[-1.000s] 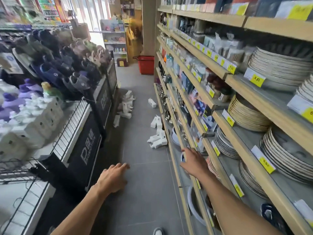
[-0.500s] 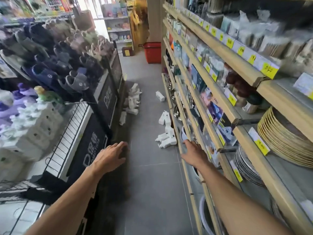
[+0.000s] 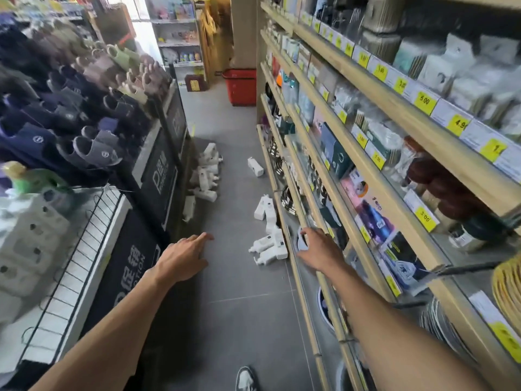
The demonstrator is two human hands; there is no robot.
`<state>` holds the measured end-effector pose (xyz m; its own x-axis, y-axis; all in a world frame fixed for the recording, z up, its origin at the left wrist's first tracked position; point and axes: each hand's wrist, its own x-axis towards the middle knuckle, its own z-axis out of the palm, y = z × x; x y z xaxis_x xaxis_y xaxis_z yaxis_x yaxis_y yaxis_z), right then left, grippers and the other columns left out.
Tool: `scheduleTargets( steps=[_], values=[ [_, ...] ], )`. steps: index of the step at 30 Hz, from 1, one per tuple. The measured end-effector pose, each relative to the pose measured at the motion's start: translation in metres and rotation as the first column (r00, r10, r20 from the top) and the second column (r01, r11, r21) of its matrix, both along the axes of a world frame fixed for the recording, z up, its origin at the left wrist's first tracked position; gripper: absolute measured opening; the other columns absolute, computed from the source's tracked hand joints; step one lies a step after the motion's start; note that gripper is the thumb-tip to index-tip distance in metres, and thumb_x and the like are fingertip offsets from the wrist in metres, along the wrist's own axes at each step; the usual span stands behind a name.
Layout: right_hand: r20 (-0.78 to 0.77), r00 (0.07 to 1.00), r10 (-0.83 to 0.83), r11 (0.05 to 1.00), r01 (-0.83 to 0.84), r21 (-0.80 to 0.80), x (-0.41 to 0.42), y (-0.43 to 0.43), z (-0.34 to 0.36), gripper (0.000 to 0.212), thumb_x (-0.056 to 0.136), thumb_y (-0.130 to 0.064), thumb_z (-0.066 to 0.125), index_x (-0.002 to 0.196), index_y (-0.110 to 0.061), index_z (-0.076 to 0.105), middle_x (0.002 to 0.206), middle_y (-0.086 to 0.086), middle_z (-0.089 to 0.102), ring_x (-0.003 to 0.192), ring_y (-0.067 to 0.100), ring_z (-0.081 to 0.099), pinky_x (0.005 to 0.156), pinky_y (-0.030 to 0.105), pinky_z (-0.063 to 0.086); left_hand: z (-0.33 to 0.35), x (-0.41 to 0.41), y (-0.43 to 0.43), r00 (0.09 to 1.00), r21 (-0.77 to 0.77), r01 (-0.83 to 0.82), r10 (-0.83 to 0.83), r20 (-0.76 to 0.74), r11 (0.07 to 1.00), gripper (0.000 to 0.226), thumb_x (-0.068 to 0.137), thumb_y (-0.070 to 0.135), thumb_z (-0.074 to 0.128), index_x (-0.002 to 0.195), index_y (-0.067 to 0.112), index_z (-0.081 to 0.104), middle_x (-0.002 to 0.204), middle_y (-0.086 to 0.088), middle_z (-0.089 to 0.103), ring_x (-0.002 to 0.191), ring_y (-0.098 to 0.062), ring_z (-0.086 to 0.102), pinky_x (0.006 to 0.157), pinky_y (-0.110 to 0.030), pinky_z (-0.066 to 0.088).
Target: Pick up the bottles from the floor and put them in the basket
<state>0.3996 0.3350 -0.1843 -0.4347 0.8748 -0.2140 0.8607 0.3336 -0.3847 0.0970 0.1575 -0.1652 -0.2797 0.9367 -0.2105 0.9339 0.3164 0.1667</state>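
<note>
Shown with left hand [image 3: 183, 256] and right hand [image 3: 318, 249] empty, fingers loosely spread, held out over the floor [image 3: 239, 306] toward white pump bottles [image 3: 267, 246] lying crosswise on their sides just ahead of the nearer right hand, red basket [image 3: 239, 86] well beyond.

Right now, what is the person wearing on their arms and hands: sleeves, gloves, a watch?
Nothing shows: the left hand and right hand are bare, with no gloves, watch or bracelet. Both forearms are bare to the frame edge, so no sleeve is in view.
</note>
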Motion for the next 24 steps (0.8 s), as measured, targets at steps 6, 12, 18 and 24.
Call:
scheduleTargets(
  steps=[6, 12, 18, 24],
  values=[
    [0.024, 0.999, -0.024, 1.0, 0.024, 0.014, -0.04, 0.045, 0.001, 0.055, 0.089, -0.03, 0.071, 0.138, -0.025, 0.049, 0.137, 0.005, 0.055, 0.121, 0.03, 0.055, 0.089, 0.036, 0.047, 0.003, -0.043, 0.064, 1.0, 0.032, 0.027, -0.027, -0.001, 0.999, 0.067, 0.086, 0.04, 0.064, 0.146, 0.038, 0.033, 0.132, 0.006, 0.057, 0.121, -0.019, 0.056, 0.092, -0.038, 0.05],
    [-0.008, 0.999, -0.033, 0.999, 0.032, -0.01, -0.078, 0.104, -0.002, 0.056, 0.089, -0.03, 0.071, 0.139, -0.026, 0.047, 0.138, 0.004, 0.053, 0.122, 0.029, 0.055, 0.096, 0.042, 0.05, -0.008, -0.07, 0.129, 0.998, -0.009, 0.057, -0.057, 0.007, 0.998, 0.067, 0.086, 0.04, 0.064, 0.145, 0.038, 0.033, 0.132, 0.005, 0.057, 0.122, -0.019, 0.055, 0.091, -0.037, 0.048],
    [-0.062, 0.997, -0.035, 0.998, 0.032, -0.051, -0.12, 0.186, -0.02, 0.057, 0.089, -0.028, 0.069, 0.141, -0.029, 0.046, 0.142, 0.002, 0.052, 0.125, 0.028, 0.054, 0.097, 0.043, 0.05, -0.025, -0.091, 0.203, 0.995, -0.075, 0.097, -0.095, 0.026, 0.992, 0.065, 0.086, 0.04, 0.062, 0.144, 0.042, 0.032, 0.138, 0.007, 0.054, 0.125, -0.018, 0.053, 0.091, -0.034, 0.045],
    [-0.045, 0.999, 0.008, 0.996, -0.012, -0.091, -0.163, 0.254, -0.038, 0.052, 0.088, -0.027, 0.069, 0.137, -0.027, 0.051, 0.139, 0.004, 0.053, 0.12, 0.028, 0.057, 0.094, 0.039, 0.05, -0.017, -0.12, 0.269, 0.999, -0.124, 0.029, -0.023, 0.047, 0.992, 0.062, 0.088, 0.034, 0.063, 0.143, 0.042, 0.036, 0.136, 0.006, 0.055, 0.12, -0.018, 0.058, 0.093, -0.037, 0.05]
  ],
)
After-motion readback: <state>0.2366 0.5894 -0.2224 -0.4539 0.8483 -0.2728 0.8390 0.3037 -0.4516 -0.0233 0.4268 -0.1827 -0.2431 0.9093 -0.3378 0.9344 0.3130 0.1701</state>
